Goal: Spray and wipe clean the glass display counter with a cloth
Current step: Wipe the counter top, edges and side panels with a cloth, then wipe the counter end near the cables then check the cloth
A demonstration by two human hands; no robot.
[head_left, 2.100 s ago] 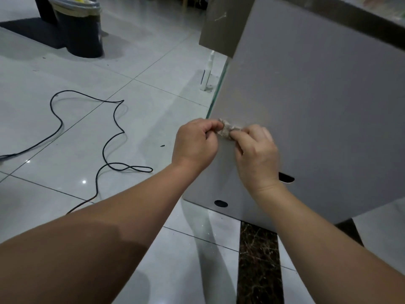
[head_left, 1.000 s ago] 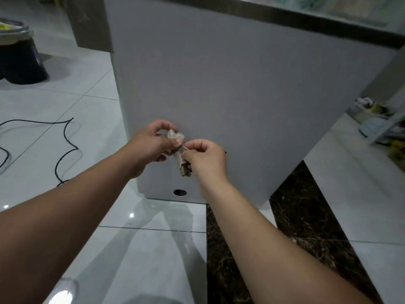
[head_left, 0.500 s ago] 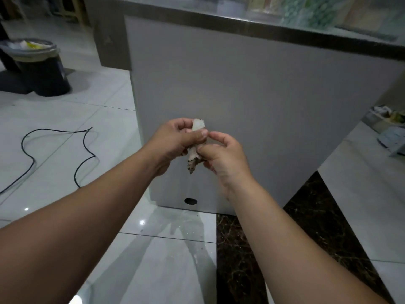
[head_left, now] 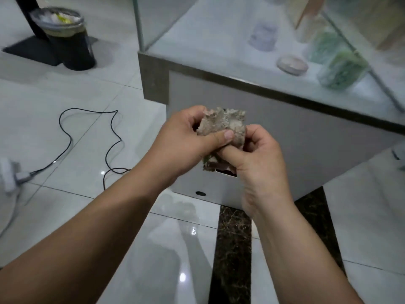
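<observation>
A small, dirty grey-brown cloth [head_left: 225,123] is held up in front of me with both hands. My left hand [head_left: 186,143] pinches it with the thumb across its front. My right hand [head_left: 258,159] grips its lower right part with curled fingers. Behind the hands stands the glass display counter [head_left: 219,42], with a grey base panel [head_left: 317,139] and glass walls above. Blurred jars and a round dish sit inside the glass. No spray bottle is in view.
A black cable [head_left: 109,137] loops over the glossy white floor tiles at left. A black bin [head_left: 65,40] with a liner stands at the far left by a black stand. A dark marble strip [head_left: 232,249] runs along the floor below the counter.
My view has risen from the counter's grey side panel to its glass top. The cloth, a narrow roll before, is now spread wider between both hands.
</observation>
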